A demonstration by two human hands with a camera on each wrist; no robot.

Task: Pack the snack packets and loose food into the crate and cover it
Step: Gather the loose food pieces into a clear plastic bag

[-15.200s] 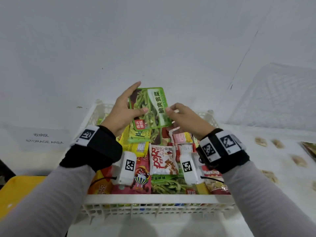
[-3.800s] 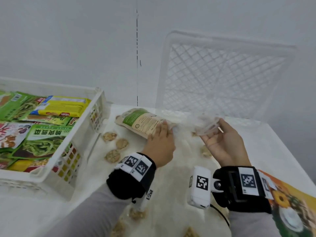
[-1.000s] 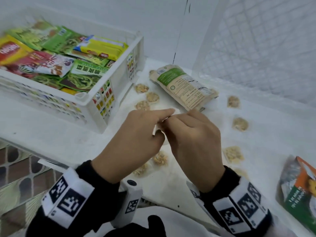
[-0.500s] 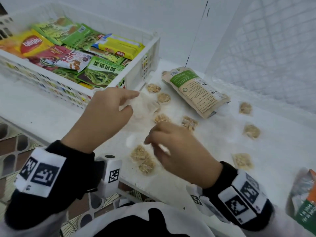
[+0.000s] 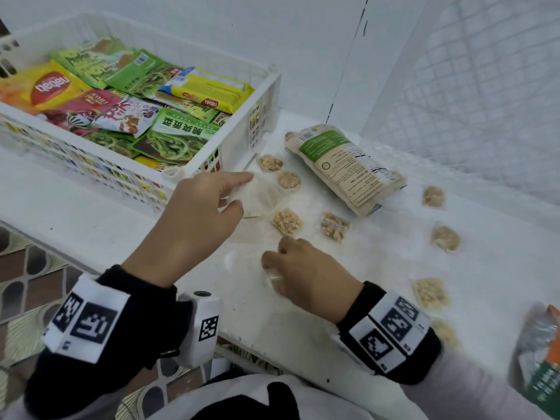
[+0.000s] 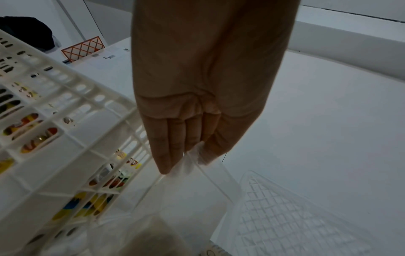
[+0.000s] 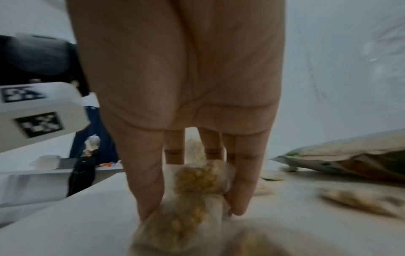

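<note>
Clear plastic is what the left hand (image 5: 200,213) pinches — a thin see-through bag (image 5: 260,197), held up by its edge beside the white crate (image 5: 209,165), likely so its mouth hangs ready for food. The right hand (image 5: 306,272) curls its fingers round small wrapped snack bits (image 7: 197,183) on the white table (image 5: 394,298) — probably to drop them in. More bits lie scattered near a tan pouch (image 5: 345,168). The crate already holds many snack packets (image 5: 175,131), and it has no cover on.
</note>
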